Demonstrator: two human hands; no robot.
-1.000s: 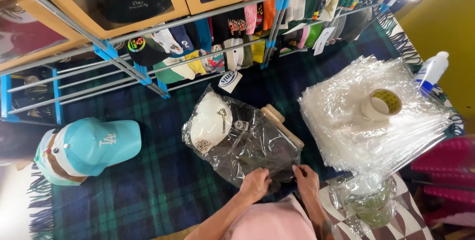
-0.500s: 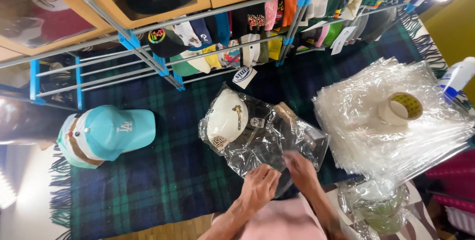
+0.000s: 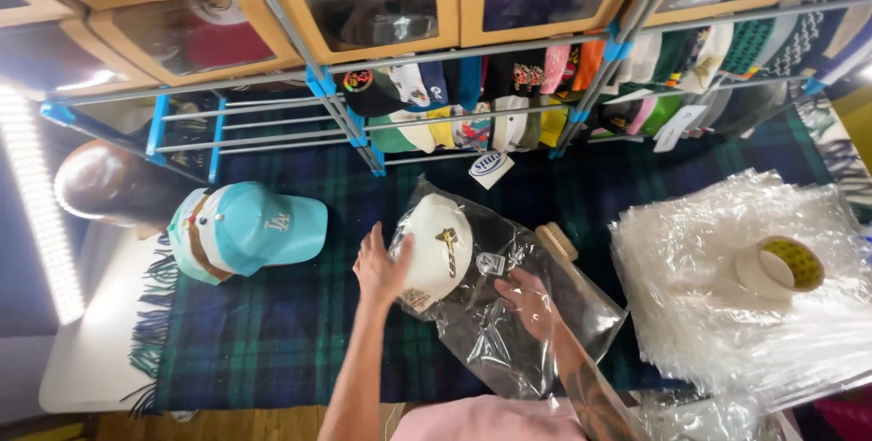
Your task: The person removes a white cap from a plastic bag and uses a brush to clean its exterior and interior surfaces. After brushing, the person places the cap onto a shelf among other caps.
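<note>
While lying flat on the dark green-and-navy plaid cloth [image 3: 272,350], clear plastic bag [image 3: 509,314] shows as thin, glossy, crinkled film with white glare streaks, roughly rectangular, angled from far left to near right. Inside its far-left end, white cap [image 3: 434,250]: smooth rounded crown, small gold emblem on front, dark printed patch near the rim, round sticker just right of it under the film. Left hand [image 3: 380,267] open, fingers spread, palm pressed against left side of the bagged cap. Right hand [image 3: 529,303] open, fingers loosely extended, resting flat on the bag's middle, gripping nothing. Bag sits centre of cloth, between teal cap and plastic stack.

Teal cap [image 3: 250,232] to the left: matte fabric, white logo, stacked over striped caps. Wooden brush [image 3: 556,241] with pale bristles just beside the bag's far-right edge. Thick stack of clear bags [image 3: 727,314] at right, shiny and wrinkled, with tape roll [image 3: 781,268] on top, cream ring with yellowish core. Far side: grey metal rack [image 3: 363,123] with blue joints, folded caps in mixed colours, cardboard-edged display boxes [image 3: 372,5] above. Fringed cloth edge at near left.
</note>
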